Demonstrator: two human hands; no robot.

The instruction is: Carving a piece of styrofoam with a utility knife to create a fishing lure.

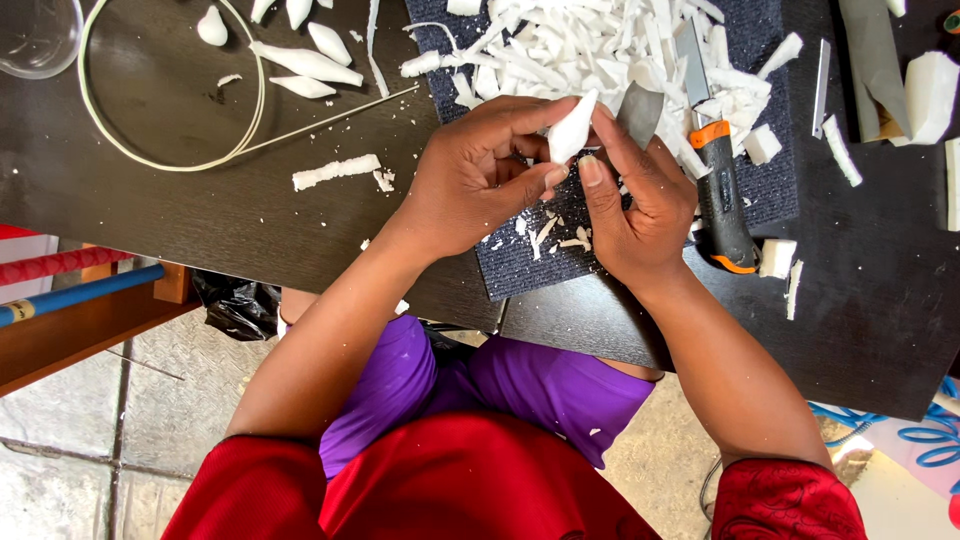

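My left hand (480, 175) pinches a small white foam piece (572, 130), pointed and leaf-shaped, between thumb and fingers. My right hand (635, 205) grips a flat grey blade (640, 112) whose edge rests against that foam piece. Both hands hover over a dark blue mat (520, 260) strewn with white foam shavings (590, 45). An orange and black utility knife (722, 190) lies on the mat just right of my right hand.
Several finished pointed foam shapes (305, 62) lie inside a pale wire ring (170, 160) at upper left. A clear bowl (35, 35) sits at the corner. Foam blocks (930, 90) and strips lie at right. The dark table edge (600, 350) runs near my lap.
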